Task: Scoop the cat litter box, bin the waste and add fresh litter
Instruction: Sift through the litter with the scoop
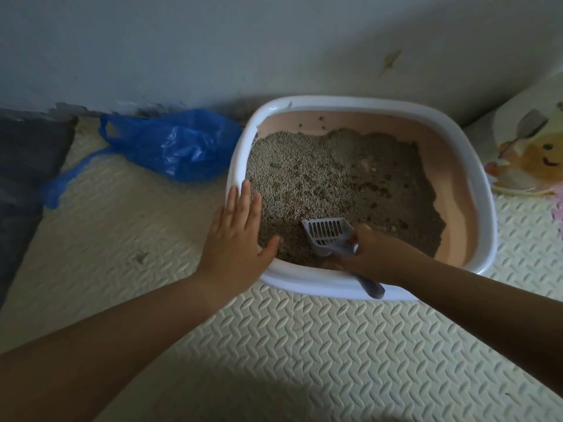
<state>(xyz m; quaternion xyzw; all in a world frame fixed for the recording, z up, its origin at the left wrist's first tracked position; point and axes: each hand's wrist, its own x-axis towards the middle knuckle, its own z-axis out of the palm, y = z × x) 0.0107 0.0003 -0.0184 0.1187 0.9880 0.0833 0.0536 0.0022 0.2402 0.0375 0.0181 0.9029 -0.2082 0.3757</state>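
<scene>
A litter box (483,190) with a white rim and pink inner walls sits on the floor mat against the wall. Grey-brown litter (329,181) fills it, piled unevenly, with darker clumps toward the right. My left hand (237,236) lies flat on the box's near-left rim, fingers apart, holding nothing. My right hand (374,254) grips the grey handle of a slotted scoop (327,236), whose pale blade rests in the litter near the front edge. A crumpled blue plastic bag (179,147) lies on the mat left of the box.
A pale wall runs behind the box. A dark cloth or cushion (27,166) lies at the far left. A bag printed with a cartoon animal (536,153) leans at the right. The cream textured foam mat (304,354) covers the floor.
</scene>
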